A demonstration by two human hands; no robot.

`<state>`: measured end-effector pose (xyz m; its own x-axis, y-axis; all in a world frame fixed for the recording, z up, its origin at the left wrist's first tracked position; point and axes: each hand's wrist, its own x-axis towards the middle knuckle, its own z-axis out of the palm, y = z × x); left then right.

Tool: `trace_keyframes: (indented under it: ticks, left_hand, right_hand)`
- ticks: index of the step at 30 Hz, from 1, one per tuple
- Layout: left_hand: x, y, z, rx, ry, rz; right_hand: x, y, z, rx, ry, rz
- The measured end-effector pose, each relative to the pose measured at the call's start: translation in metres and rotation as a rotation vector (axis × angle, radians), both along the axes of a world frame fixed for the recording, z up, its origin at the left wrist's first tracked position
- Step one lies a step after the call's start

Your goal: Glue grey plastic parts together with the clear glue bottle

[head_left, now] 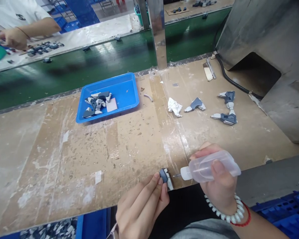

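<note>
Between the fingertips and thumb of my left hand (142,205) is a small grey and white plastic part (166,177), held at the table's front edge. My right hand (218,179) is wrapped round a translucent squeeze bottle (211,166) with a white cap and a thin needle tip. The bottle lies nearly level, and its tip points left at the part, a short gap away. Beyond my right hand lie a grey and white part (196,104), a crumpled white tissue (174,107) and some joined grey and white parts (228,113).
A blue tray (137,96) with several parts and a pink square stands at the back. A metal housing (269,39) with a black cable (229,78) rises at right. Across a green conveyor (109,63), another person's hand (13,38) works. Below left is a bin of parts (49,229).
</note>
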<state>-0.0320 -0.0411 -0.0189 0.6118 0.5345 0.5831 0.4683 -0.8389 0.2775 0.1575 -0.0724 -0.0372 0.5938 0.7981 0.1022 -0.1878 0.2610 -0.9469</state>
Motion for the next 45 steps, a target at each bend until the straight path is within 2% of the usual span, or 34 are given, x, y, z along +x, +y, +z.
trace_keyframes:
  ticks: [5, 11, 17, 21, 28, 41, 45]
  left_hand:
    - [0.001, 0.006, -0.004, -0.188, -0.137, 0.056]
    - [0.002, 0.011, -0.004, -0.365, -0.227, 0.069]
    - [0.001, 0.015, -0.004, -0.405, -0.243, 0.071]
    - [0.001, 0.016, -0.004, -0.423, -0.247, 0.081]
    - [0.003, 0.014, -0.001, -0.435, -0.249, 0.099]
    - [0.001, 0.015, -0.005, -0.439, -0.247, 0.080]
    - [-0.002, 0.009, -0.005, -0.429, -0.212, 0.084]
  right_hand:
    - [0.001, 0.001, -0.001, -0.031, 0.009, 0.021]
    - [0.000, 0.003, -0.002, 0.026, -0.036, 0.062]
    - [0.001, 0.008, 0.009, 0.051, -0.258, 0.024]
    - [0.001, 0.009, 0.012, 0.088, -0.327, 0.042]
    - [0.000, 0.008, 0.008, 0.122, -0.338, 0.076]
    - [0.000, 0.008, 0.008, 0.100, -0.343, 0.043]
    - [-0.002, 0.004, -0.001, 0.134, -0.223, 0.004]
